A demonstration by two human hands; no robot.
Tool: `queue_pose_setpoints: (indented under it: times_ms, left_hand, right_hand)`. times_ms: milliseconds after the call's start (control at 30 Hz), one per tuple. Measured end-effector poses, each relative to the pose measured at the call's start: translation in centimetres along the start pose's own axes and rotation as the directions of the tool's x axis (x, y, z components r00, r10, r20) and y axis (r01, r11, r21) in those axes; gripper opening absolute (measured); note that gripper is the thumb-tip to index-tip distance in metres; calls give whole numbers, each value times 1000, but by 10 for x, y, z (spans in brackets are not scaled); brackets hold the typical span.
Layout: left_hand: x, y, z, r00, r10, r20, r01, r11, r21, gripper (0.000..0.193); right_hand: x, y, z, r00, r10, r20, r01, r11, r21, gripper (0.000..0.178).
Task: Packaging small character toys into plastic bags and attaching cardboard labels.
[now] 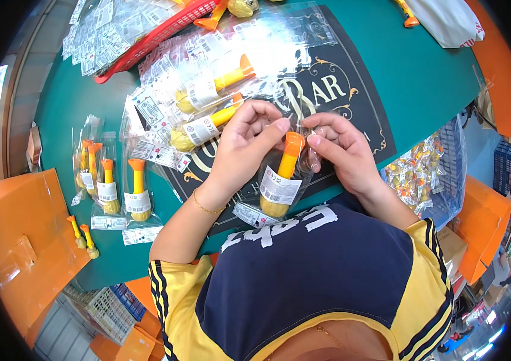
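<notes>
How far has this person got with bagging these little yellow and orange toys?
Done: three bagged toys lie in a row at the left, and more filled bags are piled further back. In hand: the left hand and right hand pinch the top of a clear bag holding one toy. Left: two loose toys still lie unbagged.

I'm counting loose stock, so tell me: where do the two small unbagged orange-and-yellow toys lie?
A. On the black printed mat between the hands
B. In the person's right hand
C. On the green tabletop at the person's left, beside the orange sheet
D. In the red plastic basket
C: the two unbagged orange-and-yellow toys lie bare on the green tabletop by the orange sheet, below the row of bagged ones.
</notes>
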State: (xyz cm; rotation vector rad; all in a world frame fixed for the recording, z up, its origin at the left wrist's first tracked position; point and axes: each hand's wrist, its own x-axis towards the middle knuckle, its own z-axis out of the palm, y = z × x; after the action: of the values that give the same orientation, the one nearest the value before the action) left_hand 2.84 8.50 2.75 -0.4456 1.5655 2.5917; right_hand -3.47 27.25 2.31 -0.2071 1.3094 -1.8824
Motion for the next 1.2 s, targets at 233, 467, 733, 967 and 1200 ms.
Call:
queue_pose_setpoints:
  times_ms: [233, 467, 733, 967, 1200]
  left_hand:
    - [0, -3, -6, 1000, 25, -19, -24, 999, 42, 14]
    - [1, -9, -15, 1000, -2, 7, 2, 998, -64, 6]
    - [6, -10, -14, 991, -48, 126, 95, 913, -396, 11]
    - [7, -9, -17, 971, -101, 217, 201, 837, -508, 11]
    - [9, -12, -17, 963, -36, 266, 169, 851, -497, 8]
  right_hand:
    - [1, -2, 1, 999, 30, -44, -29, 1000, 10, 25]
    - [-2, 3, -8, 998, 34, -59, -20, 977, 213, 21]
    - [-3, 5, -15, 1000, -13, 3, 12, 980, 199, 19]
    - [-5, -7, -16, 960, -205, 189, 243, 947, -209, 22]
    - [-4, -21, -25, 907, -249, 339, 399, 763, -509, 22]
